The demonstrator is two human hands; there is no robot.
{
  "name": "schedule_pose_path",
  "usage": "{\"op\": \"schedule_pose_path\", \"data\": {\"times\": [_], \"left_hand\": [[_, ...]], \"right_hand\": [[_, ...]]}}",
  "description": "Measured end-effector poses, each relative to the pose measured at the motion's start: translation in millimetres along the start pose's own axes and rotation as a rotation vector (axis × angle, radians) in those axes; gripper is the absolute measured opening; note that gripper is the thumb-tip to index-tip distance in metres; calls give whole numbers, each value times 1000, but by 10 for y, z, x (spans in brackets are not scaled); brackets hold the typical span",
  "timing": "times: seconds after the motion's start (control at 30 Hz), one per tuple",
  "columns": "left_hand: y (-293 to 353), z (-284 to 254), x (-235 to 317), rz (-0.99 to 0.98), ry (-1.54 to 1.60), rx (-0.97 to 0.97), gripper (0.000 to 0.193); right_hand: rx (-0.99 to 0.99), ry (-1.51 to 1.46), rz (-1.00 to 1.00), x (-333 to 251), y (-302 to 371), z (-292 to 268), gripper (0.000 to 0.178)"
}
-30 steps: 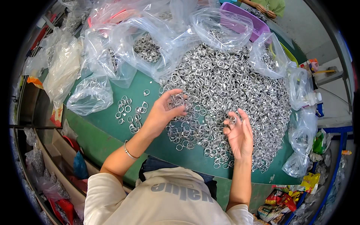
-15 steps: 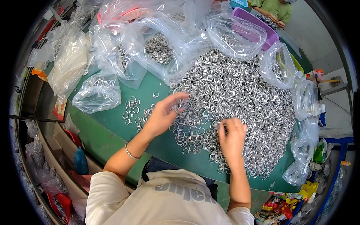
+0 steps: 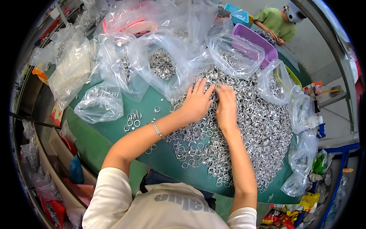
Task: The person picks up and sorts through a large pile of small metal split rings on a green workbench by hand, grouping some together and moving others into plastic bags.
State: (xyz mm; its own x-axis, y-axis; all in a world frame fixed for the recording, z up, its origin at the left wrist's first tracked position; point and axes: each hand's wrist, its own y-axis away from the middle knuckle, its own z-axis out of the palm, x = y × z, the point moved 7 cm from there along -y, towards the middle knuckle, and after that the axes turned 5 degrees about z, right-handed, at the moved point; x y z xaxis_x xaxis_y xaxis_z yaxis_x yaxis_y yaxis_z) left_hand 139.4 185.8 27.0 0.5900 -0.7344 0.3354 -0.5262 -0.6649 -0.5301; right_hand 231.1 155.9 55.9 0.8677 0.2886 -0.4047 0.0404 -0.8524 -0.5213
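Observation:
A large heap of silver metal rings [image 3: 259,133] spreads over the green table [image 3: 101,131] in front of me. At the heap's far left part, my left hand [image 3: 197,102] lies on the rings with its fingers stretched out and apart. Close to its right, my right hand [image 3: 227,108] bends down into the rings; its fingertips are blurred and partly hidden, so what they hold cannot be made out. Several loose rings [image 3: 133,120] lie left of the heap, with a single ring [image 3: 157,109] a little apart.
Clear plastic bags of rings [image 3: 101,102] line the far and left sides. Behind the heap stands a purple basket [image 3: 248,42]; a red basket [image 3: 139,26] sits far left. A co-worker in green [image 3: 280,24] handles rings at the far right. Crumpled bags [image 3: 303,152] edge the right side.
Both hands have moved away from me onto the far part of the heap and closer together. My left hand has also gone right, and its fingers now lie flat. The view has shifted slightly.

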Motion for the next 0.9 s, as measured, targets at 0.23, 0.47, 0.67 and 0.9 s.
{"op": "schedule_pose_path", "data": {"times": [0.23, 0.47, 0.67, 0.9], "left_hand": [[401, -191, 206, 89, 328, -141, 56], [898, -239, 720, 287, 500, -469, 50], [626, -270, 359, 169, 306, -381, 50], [720, -210, 481, 166, -26, -389, 58]], "right_hand": [[-239, -74, 124, -184, 561, -129, 42], [-521, -158, 97, -303, 1135, -339, 28], [-337, -292, 286, -48, 858, -546, 34], [-383, -73, 80, -267, 761, -169, 52]]}}
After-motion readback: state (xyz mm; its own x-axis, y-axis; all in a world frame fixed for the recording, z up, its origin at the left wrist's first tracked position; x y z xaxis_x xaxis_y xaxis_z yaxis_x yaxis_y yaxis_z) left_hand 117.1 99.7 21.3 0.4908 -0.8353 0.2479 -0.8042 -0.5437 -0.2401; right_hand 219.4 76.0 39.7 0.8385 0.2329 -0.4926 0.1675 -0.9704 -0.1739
